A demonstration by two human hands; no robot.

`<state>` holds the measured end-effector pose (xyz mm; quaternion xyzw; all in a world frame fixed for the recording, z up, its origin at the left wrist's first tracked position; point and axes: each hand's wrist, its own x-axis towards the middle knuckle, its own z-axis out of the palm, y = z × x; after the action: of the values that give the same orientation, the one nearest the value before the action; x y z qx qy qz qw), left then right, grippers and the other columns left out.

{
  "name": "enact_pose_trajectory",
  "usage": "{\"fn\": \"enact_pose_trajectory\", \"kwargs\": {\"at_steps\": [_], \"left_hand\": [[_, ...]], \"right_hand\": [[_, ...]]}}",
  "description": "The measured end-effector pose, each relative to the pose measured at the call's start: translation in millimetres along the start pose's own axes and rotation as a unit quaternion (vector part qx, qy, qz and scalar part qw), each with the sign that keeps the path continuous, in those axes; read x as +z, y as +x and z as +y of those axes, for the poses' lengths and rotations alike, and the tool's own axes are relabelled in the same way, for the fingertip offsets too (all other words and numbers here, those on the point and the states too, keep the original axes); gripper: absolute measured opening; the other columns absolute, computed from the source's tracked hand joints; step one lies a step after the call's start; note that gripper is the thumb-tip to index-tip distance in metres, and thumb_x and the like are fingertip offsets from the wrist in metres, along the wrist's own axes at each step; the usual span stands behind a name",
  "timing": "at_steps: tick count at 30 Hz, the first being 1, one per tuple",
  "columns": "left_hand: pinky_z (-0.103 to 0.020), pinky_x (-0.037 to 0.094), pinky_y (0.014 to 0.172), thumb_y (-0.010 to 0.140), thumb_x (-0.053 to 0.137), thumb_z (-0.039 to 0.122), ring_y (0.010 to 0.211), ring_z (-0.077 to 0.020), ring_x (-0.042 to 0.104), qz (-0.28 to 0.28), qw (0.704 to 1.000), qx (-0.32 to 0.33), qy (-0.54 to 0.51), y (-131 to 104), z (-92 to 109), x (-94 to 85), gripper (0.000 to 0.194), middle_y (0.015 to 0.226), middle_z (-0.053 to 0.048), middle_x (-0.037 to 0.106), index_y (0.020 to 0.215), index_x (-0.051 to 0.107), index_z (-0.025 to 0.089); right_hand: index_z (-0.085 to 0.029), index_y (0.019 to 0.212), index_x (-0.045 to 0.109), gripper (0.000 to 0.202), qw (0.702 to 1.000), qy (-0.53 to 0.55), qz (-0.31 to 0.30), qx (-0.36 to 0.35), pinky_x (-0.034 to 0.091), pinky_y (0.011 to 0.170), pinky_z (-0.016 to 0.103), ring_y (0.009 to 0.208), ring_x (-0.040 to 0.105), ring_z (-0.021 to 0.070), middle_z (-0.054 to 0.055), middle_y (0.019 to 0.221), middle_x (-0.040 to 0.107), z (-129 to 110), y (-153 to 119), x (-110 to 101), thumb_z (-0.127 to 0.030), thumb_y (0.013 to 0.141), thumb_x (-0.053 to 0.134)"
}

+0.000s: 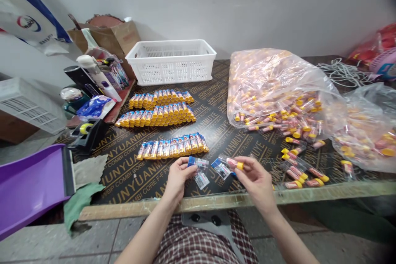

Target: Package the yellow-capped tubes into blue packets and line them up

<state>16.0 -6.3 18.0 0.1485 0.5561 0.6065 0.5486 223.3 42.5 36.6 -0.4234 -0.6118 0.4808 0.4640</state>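
Observation:
Near the front edge of the dark printed table, my left hand (181, 174) pinches small clear labels with blue ends (201, 178). To its right, my right hand (252, 174) holds a clear tube with a yellow cap (235, 163) between thumb and fingers. Another blue-and-clear label (222, 169) lies under and beside that tube. Beyond my left hand stands a short row of blue-and-yellow wrapped tubes (173, 146), with more stacked rows (156, 115) behind. Loose yellow-capped tubes (295, 172) lie right of my right hand.
A white basket (173, 68) stands at the back. A large clear bag of capped tubes (260, 74) covers the right side, with white cord (343, 72) behind. At left are a black tape dispenser (88, 136), bottles (93, 74) and a purple dustpan (31, 181).

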Motion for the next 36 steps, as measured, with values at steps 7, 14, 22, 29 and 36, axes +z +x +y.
{"fn": "enact_pose_trajectory", "kwargs": {"at_steps": [7, 14, 22, 29, 36], "left_hand": [[-0.019, 0.051, 0.055, 0.044, 0.087, 0.029, 0.055, -0.0090, 0.061, 0.021, 0.992, -0.052, -0.114, -0.1, 3.3, 6.1, 0.035, 0.065, -0.003, 0.069, 0.067, 0.068, 0.010], [-0.019, 0.050, 0.052, 0.045, 0.086, 0.037, 0.052, -0.0112, 0.061, 0.058, 0.992, -0.036, -0.102, -0.6, -1.9, 4.6, 0.036, 0.056, -0.002, 0.065, 0.060, 0.066, 0.011], [-0.022, 0.051, 0.057, 0.060, 0.077, 0.043, 0.060, -0.0107, 0.059, 0.035, 0.998, 0.023, -0.054, -4.8, -7.5, 7.3, 0.035, 0.066, -0.003, 0.066, 0.069, 0.068, 0.011], [-0.025, 0.053, 0.064, 0.057, 0.082, 0.028, 0.062, -0.0111, 0.062, -0.015, 0.996, -0.001, -0.090, -13.4, 1.2, 13.8, 0.043, 0.074, -0.002, 0.068, 0.093, 0.063, 0.014], [-0.022, 0.051, 0.062, 0.060, 0.080, 0.031, 0.063, -0.0122, 0.062, -0.155, 0.985, -0.080, -0.013, -28.9, 1.7, 19.6, 0.039, 0.076, -0.007, 0.069, 0.090, 0.067, 0.010]], "right_hand": [[-0.024, 0.107, 0.062, 0.025, 0.992, -0.081, 0.006, -0.101, 0.054, 0.079, 0.033, 0.097, 0.061, 0.0203, 0.007, 0.107, 0.063, 12.7, -31.3, 18.2, -0.018, 0.084, 0.058], [-0.024, 0.109, 0.062, 0.032, 0.975, -0.133, 0.016, -0.175, 0.053, 0.078, 0.035, 0.098, 0.061, 0.0211, 0.007, 0.106, 0.064, 12.8, -34.2, 22.3, -0.009, 0.081, 0.060], [-0.024, 0.106, 0.063, 0.030, 0.977, -0.121, -0.045, -0.169, 0.054, 0.082, 0.032, 0.097, 0.062, 0.0190, 0.006, 0.103, 0.065, 12.4, -35.1, 30.7, -0.010, 0.081, 0.059], [-0.026, 0.109, 0.064, 0.031, 0.981, -0.111, -0.081, -0.135, 0.052, 0.086, 0.036, 0.099, 0.061, 0.0205, 0.007, 0.107, 0.063, 15.5, -38.8, 31.3, -0.012, 0.085, 0.049], [-0.030, 0.134, 0.039, 0.067, 0.972, -0.134, -0.091, -0.169, 0.048, 0.093, 0.043, 0.114, 0.050, 0.0248, 0.009, 0.127, 0.046, 13.2, -30.1, 30.5, -0.008, 0.073, 0.054]]}}
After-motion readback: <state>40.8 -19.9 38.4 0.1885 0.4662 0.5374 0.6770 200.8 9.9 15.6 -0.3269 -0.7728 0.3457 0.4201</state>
